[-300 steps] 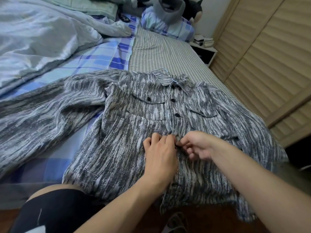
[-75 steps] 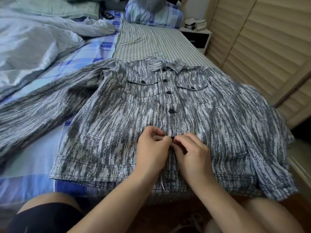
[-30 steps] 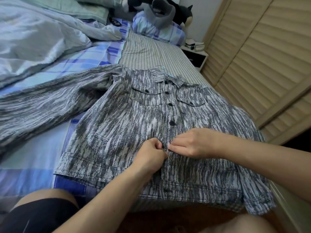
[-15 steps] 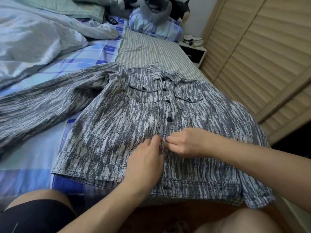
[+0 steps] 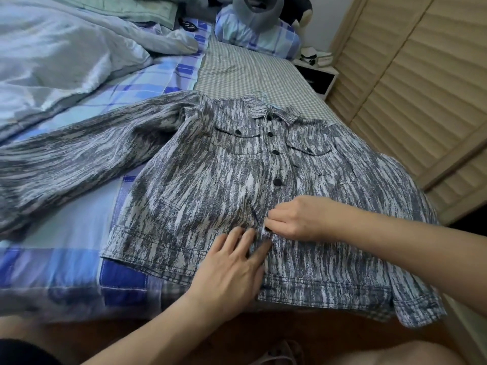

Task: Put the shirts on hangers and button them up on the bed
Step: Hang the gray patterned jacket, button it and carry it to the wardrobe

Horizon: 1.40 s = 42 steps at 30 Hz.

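Observation:
A grey-and-white streaked shirt with black buttons lies flat, front up, on the bed, its collar pointing away from me. A thin pale hanger hook pokes out at the collar. Three placket buttons above my hands are fastened. My right hand pinches the placket at a black button low on the front. My left hand lies flat on the cloth just left of that button, fingers spread, with the fingertips at the placket edge. The shirt's left sleeve stretches out across the bed.
A rumpled pale duvet fills the far left of the bed. A plaid pillow and a dark plush toy lie at the head. A small nightstand and slatted wooden wardrobe doors stand on the right. My knees are at the bottom edge.
My left hand has let go of the placket and flattened out below the button. My right hand still pinches the same spot. Since 10 s ago, one more button shows fastened.

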### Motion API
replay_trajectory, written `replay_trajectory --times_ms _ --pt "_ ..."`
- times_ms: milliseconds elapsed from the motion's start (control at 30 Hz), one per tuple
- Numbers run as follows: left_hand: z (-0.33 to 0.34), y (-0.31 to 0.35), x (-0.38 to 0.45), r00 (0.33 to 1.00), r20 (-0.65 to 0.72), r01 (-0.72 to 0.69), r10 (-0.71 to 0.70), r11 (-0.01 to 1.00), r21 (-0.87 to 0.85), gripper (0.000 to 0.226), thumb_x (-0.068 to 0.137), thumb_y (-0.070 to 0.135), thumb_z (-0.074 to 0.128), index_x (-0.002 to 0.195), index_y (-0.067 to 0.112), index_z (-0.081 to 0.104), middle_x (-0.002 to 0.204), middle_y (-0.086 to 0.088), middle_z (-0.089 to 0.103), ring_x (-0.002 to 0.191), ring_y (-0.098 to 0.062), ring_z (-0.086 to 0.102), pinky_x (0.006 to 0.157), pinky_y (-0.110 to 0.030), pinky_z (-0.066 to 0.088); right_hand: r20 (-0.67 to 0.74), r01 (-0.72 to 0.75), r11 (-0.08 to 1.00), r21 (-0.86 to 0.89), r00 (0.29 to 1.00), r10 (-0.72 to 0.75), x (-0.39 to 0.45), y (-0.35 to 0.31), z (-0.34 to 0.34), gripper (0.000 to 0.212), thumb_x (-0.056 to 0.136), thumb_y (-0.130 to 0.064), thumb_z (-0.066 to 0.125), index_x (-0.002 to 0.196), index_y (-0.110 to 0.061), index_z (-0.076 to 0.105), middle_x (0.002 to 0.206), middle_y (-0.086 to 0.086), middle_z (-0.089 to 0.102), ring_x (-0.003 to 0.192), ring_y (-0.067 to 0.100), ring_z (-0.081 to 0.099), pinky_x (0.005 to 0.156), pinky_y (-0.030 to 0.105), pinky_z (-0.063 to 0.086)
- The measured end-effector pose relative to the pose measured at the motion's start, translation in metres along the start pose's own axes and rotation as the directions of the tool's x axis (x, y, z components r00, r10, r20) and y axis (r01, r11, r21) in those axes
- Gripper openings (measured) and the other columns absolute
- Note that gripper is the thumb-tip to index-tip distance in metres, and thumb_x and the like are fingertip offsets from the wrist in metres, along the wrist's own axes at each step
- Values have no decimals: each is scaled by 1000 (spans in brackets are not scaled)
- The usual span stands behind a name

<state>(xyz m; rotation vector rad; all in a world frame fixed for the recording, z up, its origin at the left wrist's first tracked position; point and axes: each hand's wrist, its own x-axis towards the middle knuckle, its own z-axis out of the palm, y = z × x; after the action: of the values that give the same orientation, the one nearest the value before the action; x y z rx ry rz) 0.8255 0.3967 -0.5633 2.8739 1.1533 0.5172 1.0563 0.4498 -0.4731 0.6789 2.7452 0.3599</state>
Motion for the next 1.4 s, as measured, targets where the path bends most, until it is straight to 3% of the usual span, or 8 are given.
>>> replay_trajectory --times_ms 267,467,700,900,967,1100,1167,1400 --pt "4 -6 0 999 43 -14 14 1000 -7 50 101 47 40 142 24 56 143 -11 54 131 -35 47 102 -50 45 80 33 997 -69 996 -27 8 0 8 21 87 -2 70 106 -6 63 86 -1 60 60 9 53 46 19 50" --pt "7 -9 -3 999 -16 -47 47 999 1 50 103 46 40 146 22 51 144 -12 53 129 -36 48 101 -50 45 -6 -321 931 172 945 327 17 -19 6 5 93 -22 60 90 -17 60 81 -10 50 66 7 48 54 17 45" --pt "-4 -10 -19 993 14 -117 117 993 -26 52 104 46 42 151 23 43 148 -9 50 137 -34 44 114 -49 36 32 -680 567 464 653 757 20 -55 16 23 101 -35 49 114 -19 60 103 -13 51 97 5 50 90 24 46" --pt "-20 3 -70 998 -63 -17 -4 944 -330 32 93 24 62 125 22 66 119 3 61 112 -21 57 98 -37 47 -31 -578 104 810 135 990 21 -95 26 21 103 -17 52 119 -15 66 107 -10 61 97 6 58 93 29 52" --pt "-27 11 -81 948 119 307 -295 746 -591 16 98 20 59 109 25 70 93 9 69 85 -9 62 79 -28 51 -35 -551 94 829 117 992 11 -127 24 30 102 -20 57 131 -16 60 126 -7 56 120 3 50 110 21 38" --pt "-21 25 -79 511 729 696 -455 -278 -662 9 99 12 63 101 5 69 84 -14 76 70 -23 69 70 -38 56 -26 -712 317 626 387 922 -13 -187 41 69 87 -44 75 146 -23 47 155 -1 33 145 14 26 122 28 17" --pt "-16 31 -72 472 765 656 -439 -405 -637 15 98 16 65 98 3 71 95 -18 77 83 -26 74 82 -40 58 -7 -745 367 557 438 899 -17 -197 50 77 83 -41 79 150 -24 44 158 3 29 148 22 26 122 42 25" --pt "-24 81 -53 402 813 509 -421 -636 -580 17 102 18 60 92 5 65 75 -7 66 70 -18 66 67 -28 52 -189 -494 197 847 65 980 -12 -188 17 10 87 -7 77 92 -14 72 86 -10 60 81 4 57 76 12 44"
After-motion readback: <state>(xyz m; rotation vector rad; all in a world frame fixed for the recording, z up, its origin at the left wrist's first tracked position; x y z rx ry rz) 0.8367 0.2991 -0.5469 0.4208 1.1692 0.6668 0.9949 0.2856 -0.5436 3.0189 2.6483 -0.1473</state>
